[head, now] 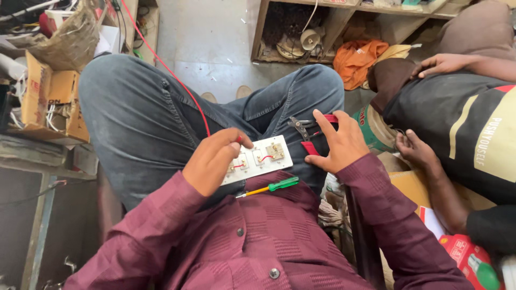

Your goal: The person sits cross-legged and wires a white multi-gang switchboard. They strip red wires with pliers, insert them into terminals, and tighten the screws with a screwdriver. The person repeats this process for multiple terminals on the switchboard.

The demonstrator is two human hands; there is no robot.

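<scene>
A white switch plate (266, 158) lies back side up on my lap, with small terminals and short red wires on it. My left hand (215, 159) rests on its left part and pinches a long red wire (166, 67) that runs away toward the top left. My right hand (339, 140) grips red-handled pliers (307, 129) beside the plate's right end, jaws pointing left. A screwdriver (271, 187) with a green handle and yellow shaft lies on my maroon shirt just below the plate.
Another person sits close on the right, one hand (414, 150) by a cardboard box (411, 185). A wooden shelf (301, 32) with parts stands ahead, orange cloth (357, 59) beside it. Cardboard boxes (51, 96) crowd the left. A red package (467, 258) lies lower right.
</scene>
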